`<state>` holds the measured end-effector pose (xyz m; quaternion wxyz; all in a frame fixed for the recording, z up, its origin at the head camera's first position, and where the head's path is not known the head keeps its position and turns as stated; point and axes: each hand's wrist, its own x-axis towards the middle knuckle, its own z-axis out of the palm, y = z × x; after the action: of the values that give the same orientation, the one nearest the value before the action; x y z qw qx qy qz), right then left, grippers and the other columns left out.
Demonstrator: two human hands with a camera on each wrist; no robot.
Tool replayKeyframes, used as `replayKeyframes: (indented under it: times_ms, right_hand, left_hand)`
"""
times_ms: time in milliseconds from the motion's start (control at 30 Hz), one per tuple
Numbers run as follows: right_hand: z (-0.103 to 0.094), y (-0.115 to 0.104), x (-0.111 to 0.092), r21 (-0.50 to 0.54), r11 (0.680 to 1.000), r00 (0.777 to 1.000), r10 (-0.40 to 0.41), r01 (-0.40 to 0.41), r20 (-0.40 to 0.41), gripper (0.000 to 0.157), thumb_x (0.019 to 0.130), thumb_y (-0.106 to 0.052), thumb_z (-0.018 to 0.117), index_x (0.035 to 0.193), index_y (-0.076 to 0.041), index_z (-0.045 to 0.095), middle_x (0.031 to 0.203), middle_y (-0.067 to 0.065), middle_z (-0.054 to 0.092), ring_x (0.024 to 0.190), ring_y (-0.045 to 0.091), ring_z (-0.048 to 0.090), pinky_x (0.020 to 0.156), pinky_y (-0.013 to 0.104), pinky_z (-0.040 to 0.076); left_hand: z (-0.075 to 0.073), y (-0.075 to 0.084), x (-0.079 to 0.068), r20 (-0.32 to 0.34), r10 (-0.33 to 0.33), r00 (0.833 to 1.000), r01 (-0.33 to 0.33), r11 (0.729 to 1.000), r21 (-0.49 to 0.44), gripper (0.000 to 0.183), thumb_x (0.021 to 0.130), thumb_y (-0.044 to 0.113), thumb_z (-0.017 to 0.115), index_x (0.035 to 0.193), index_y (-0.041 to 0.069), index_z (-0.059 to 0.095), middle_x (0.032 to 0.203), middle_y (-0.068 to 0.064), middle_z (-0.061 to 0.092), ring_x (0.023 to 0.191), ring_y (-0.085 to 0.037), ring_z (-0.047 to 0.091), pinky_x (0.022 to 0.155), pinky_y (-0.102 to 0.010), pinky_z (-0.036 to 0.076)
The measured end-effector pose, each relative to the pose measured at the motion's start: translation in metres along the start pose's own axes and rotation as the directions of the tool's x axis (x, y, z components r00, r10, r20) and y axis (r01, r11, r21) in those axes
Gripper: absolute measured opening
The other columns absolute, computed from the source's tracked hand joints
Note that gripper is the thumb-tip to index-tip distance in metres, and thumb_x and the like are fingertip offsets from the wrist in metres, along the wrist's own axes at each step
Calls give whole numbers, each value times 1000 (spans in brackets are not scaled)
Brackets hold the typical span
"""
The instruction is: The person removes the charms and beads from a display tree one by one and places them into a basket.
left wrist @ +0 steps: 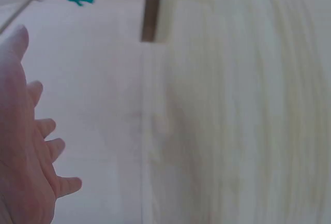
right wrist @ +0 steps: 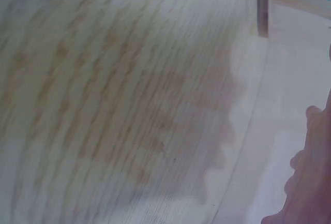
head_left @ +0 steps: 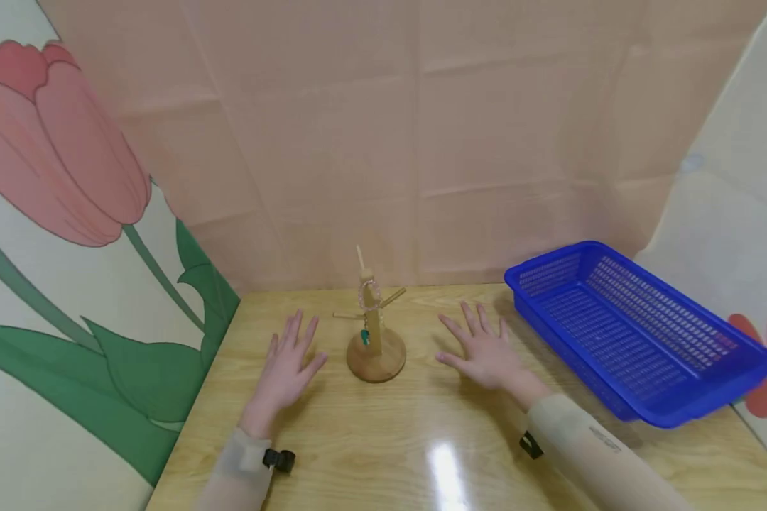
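Note:
Near the back middle of the table stands a wooden jewelry stand (head_left: pixel 376 348) with a round base, an upright post and several thin pegs. A pink beaded bracelet (head_left: pixel 370 307) hangs at the upper post. Lower down dangles a teal charm (head_left: pixel 366 337), which shows in the left wrist view too. My left hand (head_left: pixel 284 370) hovers left of the stand, fingers spread, holding nothing. To the right of the stand, my right hand (head_left: pixel 488 356) is held palm down over the table with its fingers apart, also holding nothing. Both hands are apart from the stand.
A blue plastic basket (head_left: pixel 562 348) with perforated walls sits on the right side of the wood-grain table (head_left: pixel 351 454). Behind the table hangs a creased pinkish cloth (head_left: pixel 332 142). A wall with painted tulips (head_left: pixel 57 135) borders the left side.

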<state>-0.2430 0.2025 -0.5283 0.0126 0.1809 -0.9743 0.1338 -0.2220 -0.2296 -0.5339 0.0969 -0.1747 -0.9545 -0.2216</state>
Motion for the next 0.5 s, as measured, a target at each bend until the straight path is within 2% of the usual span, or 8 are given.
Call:
replayKeyframes:
  times_ms: [100, 267, 400, 500]
  right_hand:
    - [2, 1, 3, 17, 1000, 1000, -6, 6, -18, 82, 104, -73, 49, 172, -35, 23, 178, 17, -3, 161, 47, -7, 120, 84, -4]
    - [9, 0, 10, 134, 991, 999, 4, 2, -45, 81, 105, -70, 48, 172, -37, 17, 178, 19, -1, 161, 48, -6, 123, 81, 7]
    - [10, -6, 14, 270, 962, 996, 51, -29, -74, 81, 106, -71, 47, 173, -38, 13, 178, 19, 1, 161, 49, -4, 123, 82, 12]
    - [4, -13, 17, 376, 926, 992, 73, -28, -105, 77, 108, -66, 48, 173, -37, 15, 178, 18, 3, 161, 48, 1, 121, 83, 15]
  left_hand:
    - [-3, 6, 1, -56, -1, 998, -4, 997, -73, 77, 112, 47, 54, 173, 16, 18, 179, -16, 8, 163, -39, 12, 128, -72, 16]
    - [-8, 18, 9, -125, -37, 991, 15, 984, -178, 80, 112, 43, 56, 173, 22, 9, 180, -7, 7, 162, -36, 18, 131, -63, 18]
    - [-13, 31, 17, -200, -46, 979, -4, 969, -245, 80, 111, 40, 60, 173, 17, 13, 179, -7, 13, 162, -33, 20, 132, -59, 22]
    - [-16, 41, 24, -269, -39, 962, -46, 951, -305, 80, 110, 36, 62, 172, 13, 17, 177, -9, 18, 161, -32, 22, 132, -57, 23]
